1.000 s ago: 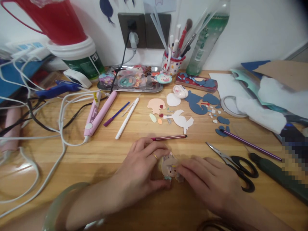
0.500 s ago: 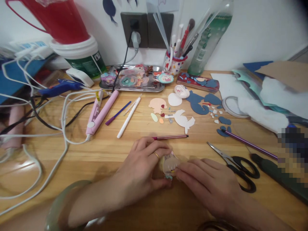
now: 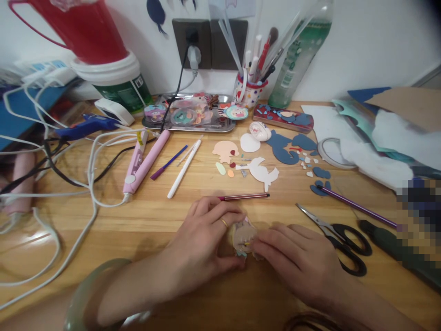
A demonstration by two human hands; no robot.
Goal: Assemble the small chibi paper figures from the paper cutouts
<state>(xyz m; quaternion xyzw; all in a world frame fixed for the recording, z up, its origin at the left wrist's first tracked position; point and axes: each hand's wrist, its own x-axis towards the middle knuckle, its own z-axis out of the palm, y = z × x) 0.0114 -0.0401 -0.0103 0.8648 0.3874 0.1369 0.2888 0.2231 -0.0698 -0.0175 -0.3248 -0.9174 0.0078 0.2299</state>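
Observation:
A small pink paper-craft figure [image 3: 243,235] with bits of teal and yellow lies on the wooden table [image 3: 144,220] near its front edge. My left hand [image 3: 203,243], with a ring on one finger, curls around the figure's left side, thumb below it. My right hand [image 3: 296,262] presses its fingertips on the figure's right side. Both hands touch the figure and partly hide it.
Black scissors [image 3: 341,239] lie right of my right hand, a thin red pen [image 3: 244,196] just beyond my left. Paper cut-outs [image 3: 262,171], a white pen [image 3: 183,169], a pink iron [image 3: 144,161], cables [image 3: 86,184], a metal tray [image 3: 188,117] and a brush cup [image 3: 248,89] lie further back.
The figure has been shifted slightly between my fingertips. Both hands stay in about the same place.

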